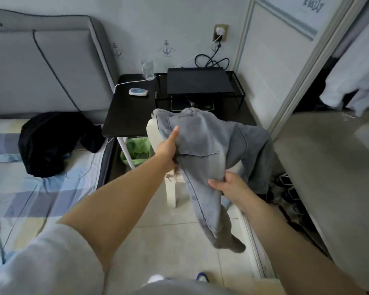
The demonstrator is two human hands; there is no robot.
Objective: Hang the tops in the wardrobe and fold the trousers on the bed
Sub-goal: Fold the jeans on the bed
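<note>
I see the bed [30,188] filling the left side, its checked sheet running up to a grey padded headboard [51,67]. On the right the wardrobe [307,60] stands with its sliding door partly open, and pale clothes [354,81] hang in the gap. Between them, against the wall, sits a black worktop [128,111]; a wire rack [237,90] with a flat black box [197,80] on top takes up its right half.

A black garment [55,143] lies crumpled at the head end of the bed, near the edge closest to the worktop. In front of me the grey trousers [209,150] are held up off a white chair [156,133], which stands at the front edge of the worktop. One leg of the trousers hangs down toward the tiled floor [179,241], the other drapes off to the right.

My left hand [168,145] has its grip clamped on the upper left part of the trousers, thumb lying flat on the cloth. My right hand [228,186] has its grip pinched on the cloth lower down, near the crotch.

A green bag [136,150] sits under the worktop. A clear glass [147,68] stands at the back edge of the worktop, and a small white gadget [138,91] lies near its middle.
</note>
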